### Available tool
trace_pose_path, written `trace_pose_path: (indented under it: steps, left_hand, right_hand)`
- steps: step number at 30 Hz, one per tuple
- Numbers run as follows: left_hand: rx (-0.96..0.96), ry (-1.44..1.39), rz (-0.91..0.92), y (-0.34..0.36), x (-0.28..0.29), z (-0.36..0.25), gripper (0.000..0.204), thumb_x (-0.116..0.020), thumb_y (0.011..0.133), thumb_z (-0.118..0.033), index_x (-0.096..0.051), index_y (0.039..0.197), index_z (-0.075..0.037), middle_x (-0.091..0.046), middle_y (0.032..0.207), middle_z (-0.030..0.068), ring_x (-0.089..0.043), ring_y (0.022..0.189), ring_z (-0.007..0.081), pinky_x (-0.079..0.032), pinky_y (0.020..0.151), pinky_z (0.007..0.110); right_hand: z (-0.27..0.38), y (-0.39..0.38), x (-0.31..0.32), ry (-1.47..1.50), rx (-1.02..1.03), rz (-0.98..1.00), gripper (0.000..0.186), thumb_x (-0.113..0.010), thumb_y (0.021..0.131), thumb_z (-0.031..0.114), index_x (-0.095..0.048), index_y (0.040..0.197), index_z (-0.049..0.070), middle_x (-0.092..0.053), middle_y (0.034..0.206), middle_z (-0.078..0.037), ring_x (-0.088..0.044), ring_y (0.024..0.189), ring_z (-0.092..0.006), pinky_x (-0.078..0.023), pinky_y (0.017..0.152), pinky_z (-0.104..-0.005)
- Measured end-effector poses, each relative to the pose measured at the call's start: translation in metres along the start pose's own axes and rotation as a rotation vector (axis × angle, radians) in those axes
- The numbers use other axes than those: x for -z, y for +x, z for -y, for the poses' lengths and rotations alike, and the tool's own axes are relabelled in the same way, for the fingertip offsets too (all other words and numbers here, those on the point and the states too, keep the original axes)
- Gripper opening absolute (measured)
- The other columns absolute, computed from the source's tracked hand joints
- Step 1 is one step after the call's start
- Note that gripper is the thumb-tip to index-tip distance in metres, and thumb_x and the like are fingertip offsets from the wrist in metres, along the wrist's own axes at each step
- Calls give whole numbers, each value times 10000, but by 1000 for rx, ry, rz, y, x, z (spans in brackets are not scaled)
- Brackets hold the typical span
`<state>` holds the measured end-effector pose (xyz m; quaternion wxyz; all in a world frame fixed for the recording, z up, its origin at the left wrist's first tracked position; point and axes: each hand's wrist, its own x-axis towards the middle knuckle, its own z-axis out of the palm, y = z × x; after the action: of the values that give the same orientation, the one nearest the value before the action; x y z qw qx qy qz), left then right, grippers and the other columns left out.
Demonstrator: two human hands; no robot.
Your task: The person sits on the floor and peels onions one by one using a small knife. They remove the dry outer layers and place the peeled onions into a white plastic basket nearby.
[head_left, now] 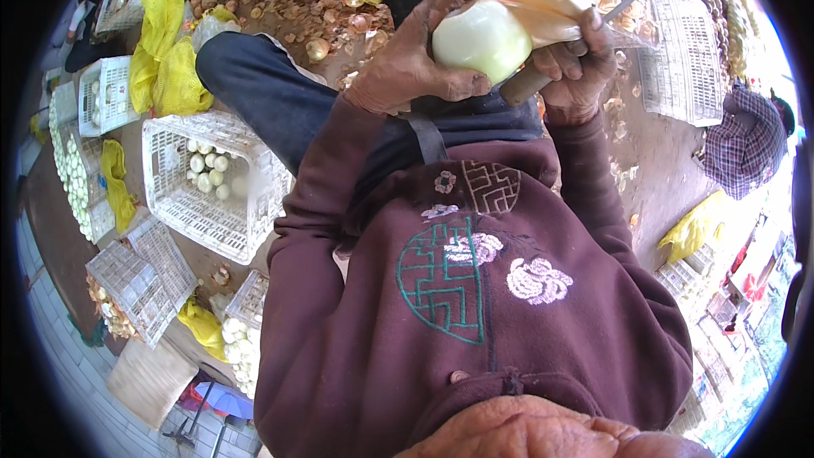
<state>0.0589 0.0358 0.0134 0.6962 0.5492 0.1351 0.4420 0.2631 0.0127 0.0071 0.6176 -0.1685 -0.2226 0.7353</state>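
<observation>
Surrounding you are white crates (208,233), yellow mesh sacks (181,76) and brown peelings (339,27); one crate is holding peeled bulbs (208,168). The onion (479,41) is showing smooth, white and rounded; papery tan skin (547,2) is overlapping its right edge. Above your lap, your left hand (398,64) is gripping the onion between thumb and fingers; your right hand (585,72), fingers curled, is gripping the knife (521,87) and pinching the skin.

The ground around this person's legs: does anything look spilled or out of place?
Yes: brown onion skins lie scattered over the ground, left of the left hand and its peeled onion, with a brown onion among them. That looks untidy, as pale onions sit gathered in a white crate.
</observation>
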Motion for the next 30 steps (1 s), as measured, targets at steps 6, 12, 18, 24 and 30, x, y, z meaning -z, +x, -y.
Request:
trace_pose_path:
  steps: [6,12,18,24,30]
  left_hand:
    - [-30,306,-269,-5,-26,-8,799,-842,648,-175,-383,1289,-44,-499,1145,76,-509,1056,153,-452,899,292]
    - [-119,198,-128,3,-12,2,833,-850,638,-197,-374,1303,-35,-479,1198,94,-512,1086,159,-447,913,283]
    - [42,-93,-366,3,-30,-12,832,-844,672,-287,-364,1302,-32,-462,1229,117,-511,1098,160,-445,929,297]
    - [38,46,-333,0,-29,13,750,-846,626,-183,-441,1236,-20,-540,1125,68,-525,1052,141,-439,917,281]
    - [118,-77,-244,-9,-24,5,748,-824,624,-224,-455,1238,-9,-560,1130,60,-533,1053,131,-436,920,275]
  right_hand:
    - [4,-3,-24,-88,203,48,197,-527,840,186,-564,978,51,-568,745,-23,-355,379,-46,-358,366,-214]
    - [6,-2,-14,209,103,233,360,-530,844,269,-553,1076,-5,-568,706,-21,-440,411,-53,-397,392,-240]
    - [11,1,0,120,176,429,341,-502,836,332,-546,1072,89,-513,622,-3,-417,368,-74,-420,391,-285]
    - [9,0,4,204,133,316,342,-442,932,379,-519,957,46,-448,511,58,-412,385,-42,-418,476,-223]
    - [26,23,9,361,124,52,325,-512,924,370,-497,679,158,-509,577,85,-384,371,-19,-337,404,-189]
